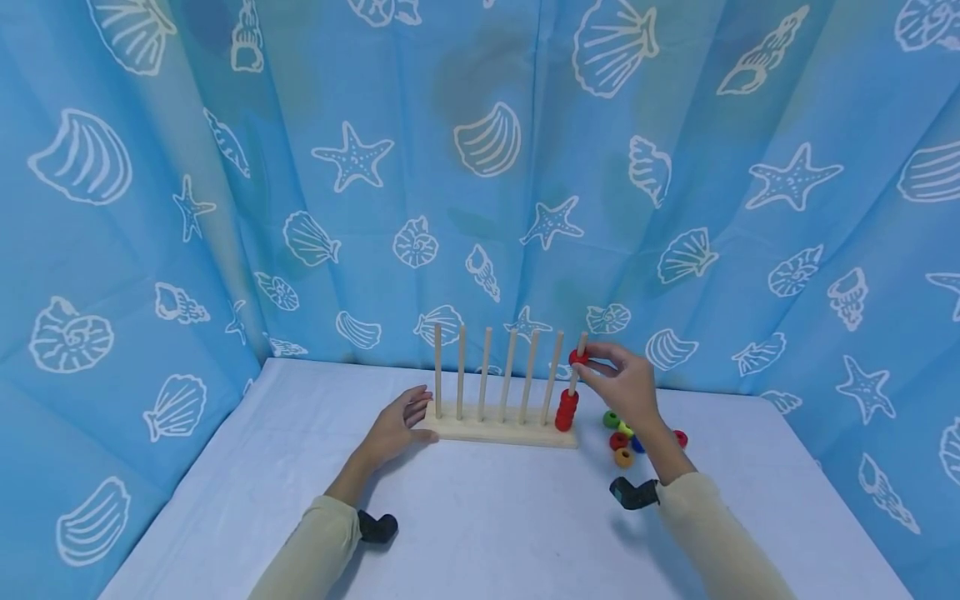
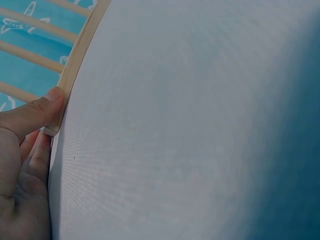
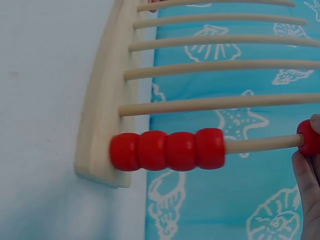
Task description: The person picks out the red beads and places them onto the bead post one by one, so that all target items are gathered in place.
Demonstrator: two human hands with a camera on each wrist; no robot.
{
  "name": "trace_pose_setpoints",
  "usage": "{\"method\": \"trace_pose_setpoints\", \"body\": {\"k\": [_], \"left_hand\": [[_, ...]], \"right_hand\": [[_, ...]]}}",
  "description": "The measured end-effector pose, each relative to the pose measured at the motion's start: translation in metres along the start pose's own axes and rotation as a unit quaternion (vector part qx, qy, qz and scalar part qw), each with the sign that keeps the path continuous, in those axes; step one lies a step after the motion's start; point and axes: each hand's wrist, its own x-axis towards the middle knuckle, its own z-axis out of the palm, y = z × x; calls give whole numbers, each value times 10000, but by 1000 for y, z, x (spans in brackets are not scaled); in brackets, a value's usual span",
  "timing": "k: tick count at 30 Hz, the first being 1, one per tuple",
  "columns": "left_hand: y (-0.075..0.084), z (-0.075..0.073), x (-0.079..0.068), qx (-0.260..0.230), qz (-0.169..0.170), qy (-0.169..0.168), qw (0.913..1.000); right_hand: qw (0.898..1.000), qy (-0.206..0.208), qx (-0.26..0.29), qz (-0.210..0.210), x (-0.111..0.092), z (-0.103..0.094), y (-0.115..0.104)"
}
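A pale wooden bead stand (image 1: 502,433) with a row of several upright pegs stands on the white cloth. Round its left end curls my left hand (image 1: 393,427), thumb on the front edge and fingers behind; the left wrist view shows the thumb (image 2: 54,97) pressing on the wood. My right hand (image 1: 630,387) pinches a red bead (image 1: 578,357) near the top of the rightmost peg, which runs through the bead. Lower on that peg, several red beads (image 3: 167,150) are stacked against the base, with bare peg (image 3: 262,145) between them and the held bead.
Loose beads lie right of the stand, below my right forearm: green (image 1: 611,418), orange (image 1: 623,457), red (image 1: 618,441), blue (image 1: 637,444) and yellow ones. A blue shell-print curtain (image 1: 427,200) hangs behind the table (image 1: 495,533). Black wrist mounts (image 1: 633,493) project from both sleeves.
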Motion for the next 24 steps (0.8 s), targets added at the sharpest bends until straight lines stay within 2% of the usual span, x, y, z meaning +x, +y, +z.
{"method": "trace_pose_setpoints", "body": {"k": [10,24], "left_hand": [[-1,1,0,-30,-7,30,10000],[1,0,0,-118,14,7,9999]], "right_hand": [[9986,-214,189,443,-14,9,19],[9979,-221,74,607,-22,16,24]]}}
